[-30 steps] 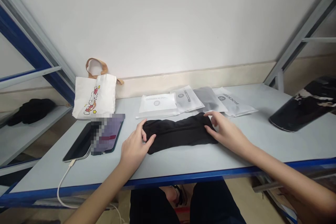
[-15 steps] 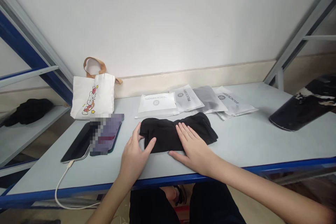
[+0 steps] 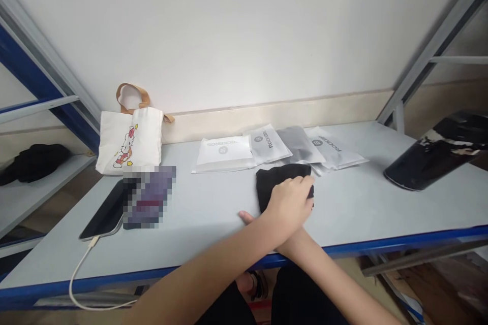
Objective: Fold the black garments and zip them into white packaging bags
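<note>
A black cloth [image 3: 275, 181] lies folded over on the grey table [image 3: 213, 213], in front of the row of packets. My left hand [image 3: 290, 204] reaches across my right arm and rests on the cloth, fingers curled on its folded-over edge at the right. My right hand [image 3: 247, 218] sits underneath the left one; only its stretched-out thumb shows, flat on the table at the cloth's near left corner, and the other fingers are hidden.
White branded packets [image 3: 224, 153] and a grey one [image 3: 299, 144] lie behind the cloth. A cartoon tote bag [image 3: 129, 142], a phone [image 3: 103, 214] on a white cable [image 3: 78, 277] and a blurred item [image 3: 148, 196] are on the left. A dark bundle [image 3: 438, 155] lies at the right.
My left hand has carried the cloth's left end over to the right, folding it in half over my right hand. The right hand has stayed where it was pressing.
</note>
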`<act>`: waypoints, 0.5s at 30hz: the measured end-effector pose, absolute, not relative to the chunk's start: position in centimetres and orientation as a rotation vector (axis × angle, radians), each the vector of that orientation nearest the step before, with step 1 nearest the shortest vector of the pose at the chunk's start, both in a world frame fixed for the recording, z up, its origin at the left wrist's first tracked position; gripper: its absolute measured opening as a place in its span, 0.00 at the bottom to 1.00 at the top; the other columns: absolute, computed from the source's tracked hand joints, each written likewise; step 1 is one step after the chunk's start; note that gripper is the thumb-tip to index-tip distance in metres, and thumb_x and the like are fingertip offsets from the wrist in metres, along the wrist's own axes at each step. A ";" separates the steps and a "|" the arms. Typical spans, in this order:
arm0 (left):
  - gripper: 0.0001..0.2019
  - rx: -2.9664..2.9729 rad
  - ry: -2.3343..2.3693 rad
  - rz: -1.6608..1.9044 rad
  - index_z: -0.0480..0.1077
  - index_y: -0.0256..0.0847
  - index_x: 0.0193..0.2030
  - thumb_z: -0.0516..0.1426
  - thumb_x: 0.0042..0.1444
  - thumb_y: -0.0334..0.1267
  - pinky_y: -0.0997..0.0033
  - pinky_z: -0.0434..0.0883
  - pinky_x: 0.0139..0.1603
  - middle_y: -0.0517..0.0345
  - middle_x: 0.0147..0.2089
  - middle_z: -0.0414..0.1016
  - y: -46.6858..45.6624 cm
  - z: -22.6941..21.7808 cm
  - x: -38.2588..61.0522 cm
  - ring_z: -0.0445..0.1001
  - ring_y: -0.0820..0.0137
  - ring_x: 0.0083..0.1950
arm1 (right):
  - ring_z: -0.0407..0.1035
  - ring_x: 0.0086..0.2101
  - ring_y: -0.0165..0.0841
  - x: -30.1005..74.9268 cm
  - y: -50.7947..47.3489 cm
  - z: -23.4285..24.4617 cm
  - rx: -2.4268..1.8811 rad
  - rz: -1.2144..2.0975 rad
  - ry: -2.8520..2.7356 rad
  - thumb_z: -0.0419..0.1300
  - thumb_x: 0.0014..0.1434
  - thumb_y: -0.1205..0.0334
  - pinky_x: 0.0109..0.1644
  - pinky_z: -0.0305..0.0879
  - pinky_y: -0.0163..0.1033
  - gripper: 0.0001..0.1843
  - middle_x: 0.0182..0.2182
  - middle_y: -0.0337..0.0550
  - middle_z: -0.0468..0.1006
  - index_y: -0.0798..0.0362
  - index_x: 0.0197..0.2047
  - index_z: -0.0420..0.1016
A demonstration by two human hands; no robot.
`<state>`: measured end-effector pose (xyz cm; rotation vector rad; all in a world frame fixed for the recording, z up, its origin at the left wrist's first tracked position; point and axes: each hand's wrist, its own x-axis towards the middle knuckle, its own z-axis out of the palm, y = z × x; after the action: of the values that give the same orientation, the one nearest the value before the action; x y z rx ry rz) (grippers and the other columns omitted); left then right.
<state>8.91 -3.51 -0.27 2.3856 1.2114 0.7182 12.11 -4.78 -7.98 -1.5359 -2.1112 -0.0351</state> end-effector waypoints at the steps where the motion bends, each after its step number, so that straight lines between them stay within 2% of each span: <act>1: 0.29 2.409 1.204 0.690 0.49 0.37 0.65 0.52 0.59 0.39 0.56 0.66 0.57 0.42 0.63 0.59 -3.4 -0.8 9.4 0.63 0.54 0.61 | 0.47 0.59 0.65 12.1 -4.8 -8.3 -1.575 -0.018 -2.039 0.53 0.53 0.35 0.53 0.53 0.71 0.44 0.58 0.55 0.62 0.50 0.65 0.51; 3: 0.37 2.471 1.225 0.592 0.46 0.35 0.66 0.58 0.54 0.43 0.54 0.62 0.61 0.37 0.68 0.47 -3.0 -1.5 9.8 0.52 0.49 0.66 | 0.48 0.59 0.65 12.0 -4.6 -8.8 -1.593 0.021 -1.959 0.54 0.51 0.33 0.55 0.53 0.70 0.43 0.57 0.52 0.64 0.47 0.64 0.54; 5: 0.40 2.529 1.274 0.492 0.44 0.31 0.66 0.59 0.52 0.44 0.52 0.59 0.62 0.32 0.69 0.41 -2.6 -1.8 9.6 0.45 0.47 0.68 | 0.49 0.58 0.64 12.0 -4.5 -8.8 -1.602 0.075 -1.942 0.54 0.51 0.34 0.55 0.54 0.69 0.43 0.56 0.51 0.66 0.47 0.64 0.55; 7: 0.37 2.582 1.247 0.420 0.44 0.31 0.66 0.56 0.54 0.38 0.54 0.60 0.62 0.32 0.68 0.46 -2.4 -1.6 9.2 0.47 0.50 0.68 | 0.53 0.58 0.62 12.1 -4.9 -8.2 -1.575 0.200 -2.021 0.53 0.54 0.37 0.55 0.56 0.66 0.38 0.56 0.48 0.67 0.47 0.64 0.55; 10: 0.34 2.599 1.061 0.402 0.45 0.36 0.66 0.53 0.53 0.32 0.60 0.65 0.59 0.42 0.65 0.56 -2.7 -1.0 7.3 0.57 0.57 0.65 | 0.61 0.54 0.53 12.8 -7.1 -5.9 -1.404 0.391 -2.239 0.50 0.61 0.49 0.53 0.64 0.57 0.26 0.53 0.42 0.71 0.43 0.62 0.59; 12: 0.33 2.572 0.921 0.444 0.48 0.42 0.66 0.51 0.52 0.31 0.64 0.66 0.58 0.51 0.63 0.62 -3.4 -0.7 5.0 0.63 0.63 0.61 | 0.67 0.50 0.46 13.7 -9.5 -3.7 -1.301 0.463 -2.326 0.52 0.60 0.53 0.50 0.68 0.49 0.23 0.50 0.40 0.73 0.41 0.58 0.64; 14: 0.33 2.569 0.834 0.499 0.53 0.46 0.64 0.51 0.49 0.27 0.65 0.65 0.59 0.57 0.62 0.64 -4.5 -0.6 2.1 0.65 0.66 0.61 | 0.68 0.50 0.42 14.9 -12.0 -1.7 -1.090 0.640 -2.452 0.59 0.56 0.53 0.50 0.70 0.42 0.25 0.52 0.40 0.72 0.43 0.57 0.65; 15: 0.35 2.582 0.801 0.499 0.54 0.47 0.63 0.51 0.46 0.26 0.63 0.63 0.61 0.58 0.61 0.64 -5.1 -0.6 0.6 0.64 0.66 0.61 | 0.70 0.47 0.39 15.6 -13.0 -0.9 -0.941 0.773 -2.522 0.58 0.57 0.55 0.49 0.70 0.39 0.22 0.51 0.38 0.74 0.41 0.56 0.67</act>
<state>0.59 -5.12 -0.56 2.5821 0.8010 0.4987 15.64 -13.02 -0.87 -0.9414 -2.5222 0.7732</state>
